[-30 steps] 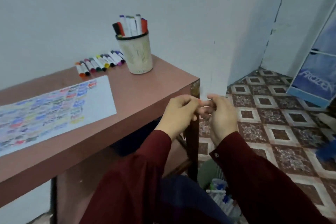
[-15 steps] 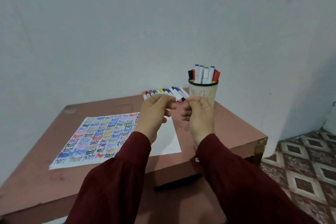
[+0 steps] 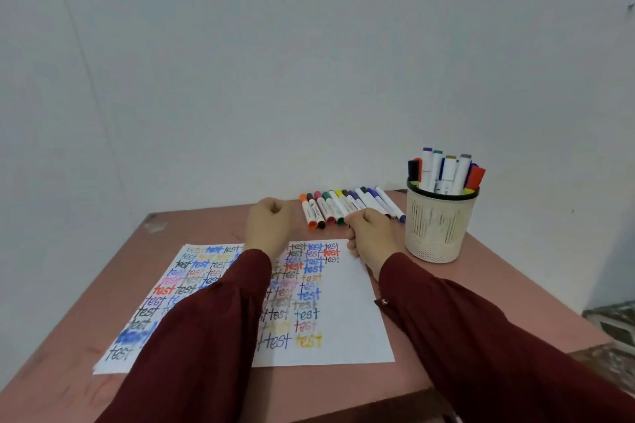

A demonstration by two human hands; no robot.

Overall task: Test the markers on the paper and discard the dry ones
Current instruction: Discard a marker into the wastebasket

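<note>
While both hands hang over the far end of the paper, neither palm shows. L hand is curled in a loose fist above the sheet's top edge. R hand is curled too, knuckles up, w/ its fingers right at the near ends of the marker row. Can't tell whether either hand holds anything. Dark red sleeves cross the sheet from the near side.

Paper lies flat mid-counter, left and middle packed w/ coloured "test" words; the right strip and near-right corner are blank. Marker row lies side by side at the back, capped, far ends close to the wall. A pale mesh cup stands at back right, just beside the row's right end; can't tell if they touch. More markers stand upright in it.

Bare counter runs right of the sheet to the right edge, where it drops to patterned floor. Also bare: a band left of the sheet, a strip btwn the sheet's near edge and the front edge, and a narrow gap btwn its top edge and the row.
</note>
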